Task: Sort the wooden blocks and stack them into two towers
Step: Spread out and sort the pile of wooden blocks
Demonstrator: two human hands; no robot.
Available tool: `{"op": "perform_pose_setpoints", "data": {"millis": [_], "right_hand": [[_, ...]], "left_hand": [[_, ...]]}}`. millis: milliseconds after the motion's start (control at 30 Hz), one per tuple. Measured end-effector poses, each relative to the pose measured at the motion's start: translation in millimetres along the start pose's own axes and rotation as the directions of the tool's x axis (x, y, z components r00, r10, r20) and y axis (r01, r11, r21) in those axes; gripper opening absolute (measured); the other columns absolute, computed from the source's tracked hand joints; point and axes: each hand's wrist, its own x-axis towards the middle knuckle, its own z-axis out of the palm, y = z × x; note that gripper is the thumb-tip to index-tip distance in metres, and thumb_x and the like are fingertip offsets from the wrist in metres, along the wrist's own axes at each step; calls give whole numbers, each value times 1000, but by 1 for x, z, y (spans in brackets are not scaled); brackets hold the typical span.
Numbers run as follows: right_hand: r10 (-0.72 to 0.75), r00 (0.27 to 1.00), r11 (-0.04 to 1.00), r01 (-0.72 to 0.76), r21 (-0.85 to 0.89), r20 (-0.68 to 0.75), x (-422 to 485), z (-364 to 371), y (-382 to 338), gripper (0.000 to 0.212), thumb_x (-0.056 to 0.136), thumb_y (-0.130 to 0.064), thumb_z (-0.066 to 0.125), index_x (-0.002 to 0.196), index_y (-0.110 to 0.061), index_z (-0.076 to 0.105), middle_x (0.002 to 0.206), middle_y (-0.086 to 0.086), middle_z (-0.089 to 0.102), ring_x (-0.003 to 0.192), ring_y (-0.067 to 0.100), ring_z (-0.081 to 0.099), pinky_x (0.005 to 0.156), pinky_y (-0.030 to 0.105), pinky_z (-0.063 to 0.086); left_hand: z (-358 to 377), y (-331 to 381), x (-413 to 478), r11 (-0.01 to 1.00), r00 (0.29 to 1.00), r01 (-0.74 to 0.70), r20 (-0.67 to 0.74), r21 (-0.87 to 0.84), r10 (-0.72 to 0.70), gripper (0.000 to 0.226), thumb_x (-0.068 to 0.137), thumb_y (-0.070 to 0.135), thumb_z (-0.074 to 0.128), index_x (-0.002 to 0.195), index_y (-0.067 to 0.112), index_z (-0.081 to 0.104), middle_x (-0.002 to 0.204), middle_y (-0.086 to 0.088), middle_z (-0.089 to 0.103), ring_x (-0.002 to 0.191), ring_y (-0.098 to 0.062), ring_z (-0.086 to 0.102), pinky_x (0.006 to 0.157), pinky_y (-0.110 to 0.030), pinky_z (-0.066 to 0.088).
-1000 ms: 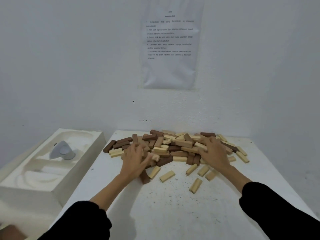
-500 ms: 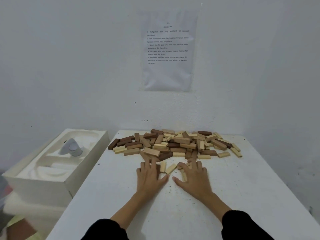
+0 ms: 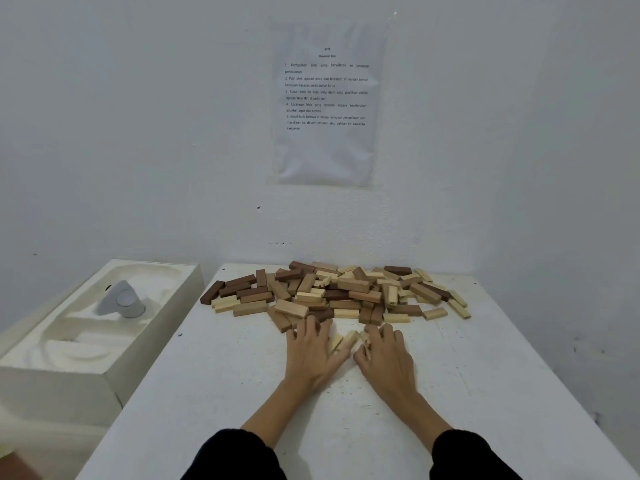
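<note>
**Head view.** We are laying our left hand and our right hand palm-down and side by side on the white table. They sit at the near edge of the pile of wooden blocks. Both hands are spread wide with the fingers extended. Neither is curling round a block, and the fingertips are touching the nearest pieces of the pile.

Between the two hands, a few pale blocks are lying loose on the table. The thumbs are angling toward each other behind them. We are judging that the flat, spread posture serves to rake or herd several pieces at once, not to pick up one.

The pile itself is lying across the far end of the table, against the wall. Dark, mid-brown and pale pieces are mixed together and overlapping at all angles. No tower is standing, so we are placing this moment in the sorting step, very early in the task.

To the left of the table, a foam tray is holding a grey object in its moulded recess. A printed sheet is hanging on the far wall above the pile.
</note>
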Motion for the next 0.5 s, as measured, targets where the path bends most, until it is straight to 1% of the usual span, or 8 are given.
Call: {"op": "perform_pose_setpoints", "data": {"millis": [67,100,167,267,367,433,500], "right_hand": [[35,999,999,-34,-24,27,4,0,7,35,89,-29,51,121,-17,53,113,6,52,100,18,45,64,22,33],[46,999,999,-46,-26,12,5,0,12,35,90,-30,49,124,-19,51,115,5,50,102,18,44,65,22,32],[103,994,994,-102,25,-24,8,-2,19,36,90,-27,50,124,-17,52,115,6,50,103,18,44,67,21,33],[185,981,972,-173,160,-58,11,-4,28,35,86,-21,56,120,-12,56,108,8,51,98,21,50,67,24,36],[176,981,972,-160,172,-79,10,-5,30,35,81,-17,62,114,-10,60,105,8,50,89,21,51,62,25,37],[155,984,978,-140,153,-89,10,-4,29,31,76,-13,65,107,-8,63,103,9,49,85,21,51,57,25,36],[145,985,983,-132,129,-97,9,-3,29,25,74,-12,68,97,-6,65,100,11,49,84,22,51,54,25,35]], "left_hand": [[5,2,4,998,998,-52,-23,-19,51,81,71,78,15,114,23,55,104,3,46,98,-18,43,77,-29,23],[7,1,5,998,998,-62,-17,-33,62,79,69,79,19,108,22,56,100,4,46,95,-17,42,76,-28,24],[7,0,8,997,998,-63,13,-45,64,75,65,80,22,100,21,54,95,6,43,91,-15,40,75,-28,27],[4,-1,11,993,992,-120,50,11,119,67,66,74,20,91,19,48,94,5,39,87,-14,37,71,-28,30],[2,-2,12,978,976,-208,68,-9,208,56,68,70,24,87,20,41,90,6,37,81,-12,34,66,-25,24],[1,-2,12,965,964,-258,58,-58,261,48,74,66,35,87,20,39,86,7,38,77,-12,35,63,-23,23],[-1,-1,11,957,961,-265,48,-121,272,40,80,56,49,89,20,38,80,8,38,69,-11,34,58,-22,23]]}}
